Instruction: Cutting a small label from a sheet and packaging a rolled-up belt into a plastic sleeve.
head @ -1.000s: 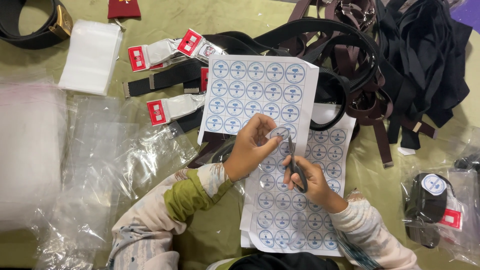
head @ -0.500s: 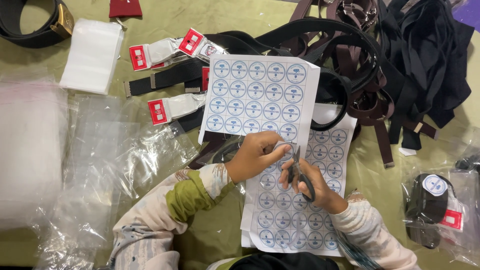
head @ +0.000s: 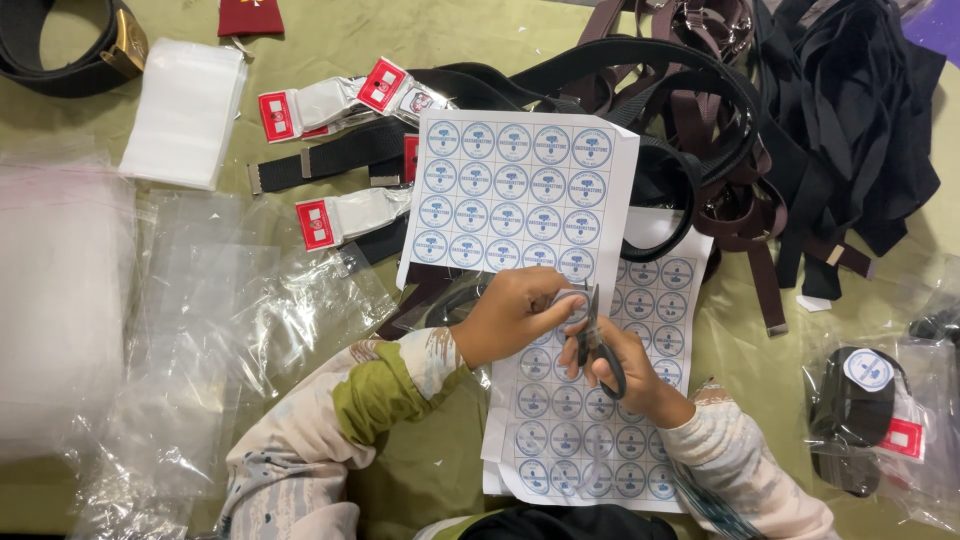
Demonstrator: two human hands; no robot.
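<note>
My left hand (head: 515,315) pinches a small round sticker at the lower edge of the upper sticker sheet (head: 520,190), a white page of blue round labels. My right hand (head: 625,365) grips black-handled scissors (head: 592,335), blades pointing up toward that sticker. Both hands rest over a second sticker sheet (head: 590,440) lying lower on the green table. The sticker itself is mostly hidden by my fingers.
Black and brown belts (head: 740,150) pile up at the back right. Belts with red tags (head: 330,215) lie at the back middle. Clear plastic bags (head: 210,330) spread on the left, a stack of white bags (head: 185,110) behind them. A bagged rolled belt (head: 865,405) lies right.
Both hands have slid a little downward and to the right over the sheets. The scissors stay in my right hand, close to my left fingers.
</note>
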